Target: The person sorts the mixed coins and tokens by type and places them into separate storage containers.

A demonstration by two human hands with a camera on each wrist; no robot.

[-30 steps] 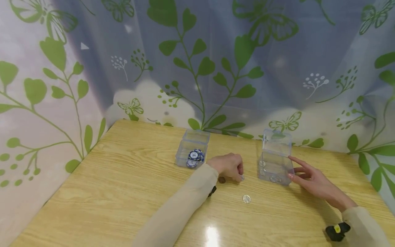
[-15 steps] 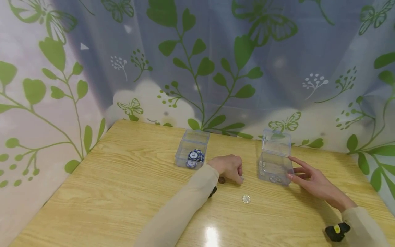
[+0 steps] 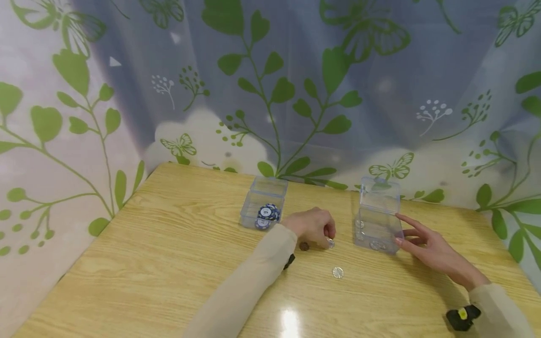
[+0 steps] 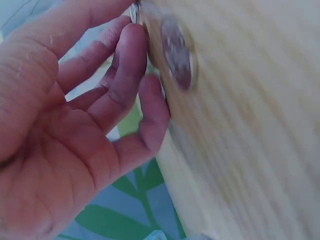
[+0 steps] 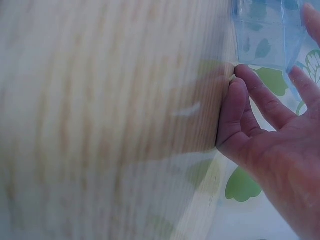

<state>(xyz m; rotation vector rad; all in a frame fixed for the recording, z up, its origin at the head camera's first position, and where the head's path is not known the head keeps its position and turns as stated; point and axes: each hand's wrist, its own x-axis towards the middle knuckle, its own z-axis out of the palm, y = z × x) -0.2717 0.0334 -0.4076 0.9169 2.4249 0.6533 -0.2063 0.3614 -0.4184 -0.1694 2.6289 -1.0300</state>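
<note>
At the middle of the table my left hand (image 3: pixel 310 224) pinches a silver coin (image 3: pixel 331 243) at its fingertips, low over the wood. The coin's edge shows at the top of the left wrist view. Under that wrist lies a brown coin (image 3: pixel 304 246), and a second silver coin (image 3: pixel 337 272) lies flat nearer me. My right hand (image 3: pixel 437 251) touches the right side of a clear plastic box (image 3: pixel 378 230) with thumb and index finger, both fairly straight. Several silver coins are inside this box, whose lid stands up at the back.
Left of the left hand stands another clear box (image 3: pixel 249 213), lid raised, holding several blue-and-white poker chips (image 3: pixel 266 213). The wooden table (image 3: pixel 169 263) ends at a leaf-patterned curtain (image 3: pixel 291 103) behind the boxes.
My left hand has shifted very slightly, and more of the silver coin's face now shows at its fingertips. The right hand and both boxes stay in place.
</note>
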